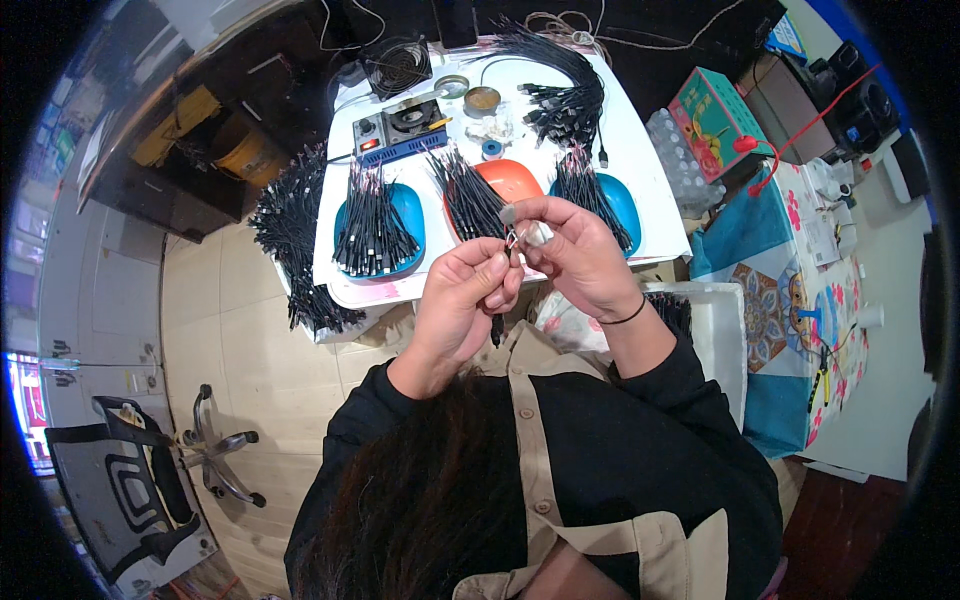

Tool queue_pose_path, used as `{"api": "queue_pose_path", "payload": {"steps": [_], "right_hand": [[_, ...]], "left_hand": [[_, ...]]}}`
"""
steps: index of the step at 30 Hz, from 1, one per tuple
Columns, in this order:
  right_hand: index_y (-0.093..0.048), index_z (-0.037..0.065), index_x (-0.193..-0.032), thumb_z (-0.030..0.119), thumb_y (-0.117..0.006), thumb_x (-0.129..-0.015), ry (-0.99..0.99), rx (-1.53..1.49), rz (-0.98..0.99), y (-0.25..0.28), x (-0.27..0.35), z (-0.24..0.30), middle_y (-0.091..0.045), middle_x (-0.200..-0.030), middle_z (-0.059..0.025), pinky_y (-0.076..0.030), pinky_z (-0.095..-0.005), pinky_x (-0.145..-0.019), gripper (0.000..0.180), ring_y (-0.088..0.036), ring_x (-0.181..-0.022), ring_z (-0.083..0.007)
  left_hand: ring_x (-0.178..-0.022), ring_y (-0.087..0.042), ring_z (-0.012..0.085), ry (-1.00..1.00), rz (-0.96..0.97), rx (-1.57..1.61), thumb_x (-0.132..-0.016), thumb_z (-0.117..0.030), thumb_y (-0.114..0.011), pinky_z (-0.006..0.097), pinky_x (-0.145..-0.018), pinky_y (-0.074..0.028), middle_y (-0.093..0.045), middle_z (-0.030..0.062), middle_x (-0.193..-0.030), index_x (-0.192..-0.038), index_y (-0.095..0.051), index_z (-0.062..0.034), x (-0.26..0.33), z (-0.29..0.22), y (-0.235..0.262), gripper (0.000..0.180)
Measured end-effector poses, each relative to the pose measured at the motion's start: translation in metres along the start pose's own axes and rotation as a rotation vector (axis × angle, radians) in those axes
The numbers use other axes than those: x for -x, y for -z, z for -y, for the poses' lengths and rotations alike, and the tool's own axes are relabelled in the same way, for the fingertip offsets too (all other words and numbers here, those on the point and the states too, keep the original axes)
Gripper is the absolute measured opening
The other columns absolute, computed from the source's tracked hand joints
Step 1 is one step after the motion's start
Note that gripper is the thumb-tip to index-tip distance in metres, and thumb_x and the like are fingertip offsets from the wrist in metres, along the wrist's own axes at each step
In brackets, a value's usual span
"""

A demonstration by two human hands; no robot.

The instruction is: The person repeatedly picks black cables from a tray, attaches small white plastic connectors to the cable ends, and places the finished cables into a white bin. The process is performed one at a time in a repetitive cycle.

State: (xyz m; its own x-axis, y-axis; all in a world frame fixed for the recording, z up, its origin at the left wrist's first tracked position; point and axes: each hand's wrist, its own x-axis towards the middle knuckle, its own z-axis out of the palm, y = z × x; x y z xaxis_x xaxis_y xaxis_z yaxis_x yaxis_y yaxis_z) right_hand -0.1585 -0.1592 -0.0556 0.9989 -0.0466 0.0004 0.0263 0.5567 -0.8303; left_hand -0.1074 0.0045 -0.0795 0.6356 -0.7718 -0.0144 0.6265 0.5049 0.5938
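Observation:
A thin black cable (497, 328) hangs below my left hand (468, 288), which pinches it near its stripped end between thumb and fingers. Just above that grip, short red and white wires (511, 240) fan out. My right hand (578, 250) has its thumb and index finger closed at these wire ends; pale coverings show on those two fingertips. Beyond my hands, an orange tray (516, 180) holds a bundle of black cables (466, 192). Blue trays stand to its left (411, 205) and right (622, 205), each with more cables.
On the white table (650, 215) are a heating unit (405, 130) with a red switch, round tins (482, 100), a small blue roll (491, 149) and a large cable bundle (565, 105). More cables (300, 225) pile at the left edge. An office chair (130, 480) stands left.

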Motion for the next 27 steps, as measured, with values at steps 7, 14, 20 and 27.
{"api": "queue_pose_path", "payload": {"steps": [7, 14, 20, 27], "right_hand": [[-0.059, -0.002, -0.106, 0.008, -0.058, -0.093, -0.057, 0.048, 0.014, 0.013, -0.002, -0.004, -0.062, -0.089, -0.0037, -0.051, -0.0217, -0.069, 0.016, -0.060, -0.080, -0.0090], [-0.057, -0.001, -0.109, 0.013, -0.056, -0.095, -0.229, -0.253, 0.073, 0.030, 0.006, -0.026, -0.054, -0.078, -0.0010, -0.048, -0.0230, -0.063, 0.020, -0.055, -0.070, -0.0104], [-0.067, 0.000, -0.090, 0.013, -0.063, -0.086, 0.158, 1.004, -0.612, 0.113, -0.014, -0.005, -0.067, -0.076, -0.0113, -0.051, -0.0311, -0.064, 0.015, -0.064, -0.068, -0.0199], [-0.070, 0.007, -0.078, 0.023, -0.066, -0.081, -0.013, 1.608, -0.725, 0.142, -0.027, -0.012, -0.068, -0.079, -0.0158, -0.053, -0.0433, -0.067, 0.017, -0.065, -0.074, -0.0346]], "left_hand": [[-0.056, -0.043, 0.0068, 0.024, -0.029, -0.049, -0.094, -0.007, -0.055, 0.019, -0.053, -0.034, -0.061, 0.0082, -0.077, -0.102, -0.060, 0.0045, -0.006, 0.007, 0.000, 0.014], [-0.063, -0.056, 0.0090, -0.061, -0.126, -0.580, -0.091, -0.004, -0.059, 0.019, -0.053, -0.039, -0.065, 0.0099, -0.077, -0.101, -0.065, 0.0079, -0.002, 0.011, -0.002, 0.016], [-0.059, -0.050, 0.0057, -0.098, -0.151, -0.483, -0.093, -0.004, -0.058, 0.019, -0.052, -0.036, -0.065, 0.0074, -0.077, -0.100, -0.065, 0.0069, -0.018, 0.014, 0.008, 0.015], [-0.059, -0.044, 0.0079, -0.083, -0.178, -0.464, -0.093, -0.006, -0.058, 0.021, -0.054, -0.034, -0.063, 0.0095, -0.076, -0.100, -0.064, 0.0065, -0.029, 0.026, 0.004, 0.016]]}}
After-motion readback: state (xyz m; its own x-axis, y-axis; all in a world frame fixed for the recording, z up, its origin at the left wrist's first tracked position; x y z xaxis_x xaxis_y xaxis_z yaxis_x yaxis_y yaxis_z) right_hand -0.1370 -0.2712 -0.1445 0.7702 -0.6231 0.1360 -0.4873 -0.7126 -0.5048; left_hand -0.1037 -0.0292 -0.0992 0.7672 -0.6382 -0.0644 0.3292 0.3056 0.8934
